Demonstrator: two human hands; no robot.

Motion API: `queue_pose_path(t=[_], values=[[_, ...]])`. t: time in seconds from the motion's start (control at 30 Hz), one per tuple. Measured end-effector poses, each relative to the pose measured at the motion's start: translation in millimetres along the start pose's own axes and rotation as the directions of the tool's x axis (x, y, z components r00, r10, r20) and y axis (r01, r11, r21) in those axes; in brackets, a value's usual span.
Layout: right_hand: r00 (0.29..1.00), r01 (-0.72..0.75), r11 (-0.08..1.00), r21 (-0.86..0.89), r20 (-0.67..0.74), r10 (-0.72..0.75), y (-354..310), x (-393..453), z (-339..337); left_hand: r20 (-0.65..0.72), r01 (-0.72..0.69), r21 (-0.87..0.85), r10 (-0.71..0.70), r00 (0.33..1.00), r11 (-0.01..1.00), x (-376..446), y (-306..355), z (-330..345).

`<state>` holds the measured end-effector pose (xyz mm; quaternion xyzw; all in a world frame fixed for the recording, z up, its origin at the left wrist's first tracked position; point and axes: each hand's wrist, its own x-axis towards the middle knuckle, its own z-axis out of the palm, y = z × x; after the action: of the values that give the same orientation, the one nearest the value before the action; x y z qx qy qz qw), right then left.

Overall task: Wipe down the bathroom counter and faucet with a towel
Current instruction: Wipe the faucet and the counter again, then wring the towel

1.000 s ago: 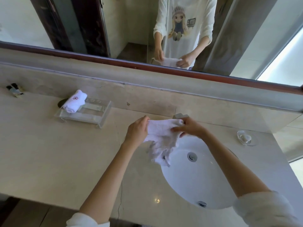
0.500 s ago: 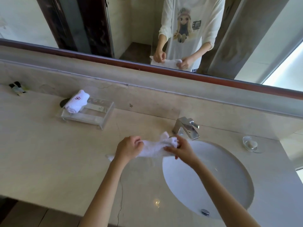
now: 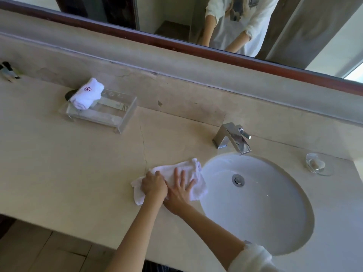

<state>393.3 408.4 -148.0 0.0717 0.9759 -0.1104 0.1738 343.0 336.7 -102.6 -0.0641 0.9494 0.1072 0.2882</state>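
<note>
Now both hands on towel (image 3: 193, 178) on counter (image 3: 78, 173), left hand (image 3: 154, 185) curled gripping it, right hand (image 3: 179, 190) flat with fingers spread, sink (image 3: 275, 222) just beside at three o'clock, faucet (image 3: 232, 139) at one o'clock, tray (image 3: 110, 112) with rolled towel (image 3: 86, 94) at eleven o'clock.

Two white towels: one spread towel (image 3: 193, 174) near the basin, one rolled towel (image 3: 86, 94) on the single clear acrylic tray (image 3: 121, 112) far left. One chrome faucet (image 3: 232, 138), one sink (image 3: 255, 203), one glass soap dish (image 3: 319, 163), perhaps two small bottles (image 3: 8, 72), blurred.
</note>
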Motion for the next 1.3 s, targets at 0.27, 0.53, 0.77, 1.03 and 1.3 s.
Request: queue_pose_path(t=[0.27,0.53,0.77,1.03,1.3], values=[[0.967,0.254,0.960,0.121,-0.064,-0.248,-2.7,84.8,-7.0,-0.141,0.078,0.054,-0.070,0.988,0.996,41.6,35.8,-25.7],[0.987,0.129,0.990,-0.049,-0.090,-0.133,72.9,197.9,-78.7,-0.382,-0.156,0.049,0.163,0.910,0.986,65.1,65.9,-51.6],[0.899,0.261,0.961,0.093,-0.387,-0.207,150.5,102.7,-55.8,-0.321,-0.233,0.053,0.237,0.917,0.971,49.0,89.9,-50.6],[0.994,0.070,0.979,0.193,0.066,-0.085,229.8,-45.2,16.4,-0.254,-0.321,0.098,0.336,0.907,0.942,26.8,119.6,-49.4],[0.957,0.003,0.808,0.590,-0.235,0.169,170.1,-33.0,-84.5,-0.299,-0.357,-0.020,0.335,0.894,0.934,15.3,117.0,-58.6]])
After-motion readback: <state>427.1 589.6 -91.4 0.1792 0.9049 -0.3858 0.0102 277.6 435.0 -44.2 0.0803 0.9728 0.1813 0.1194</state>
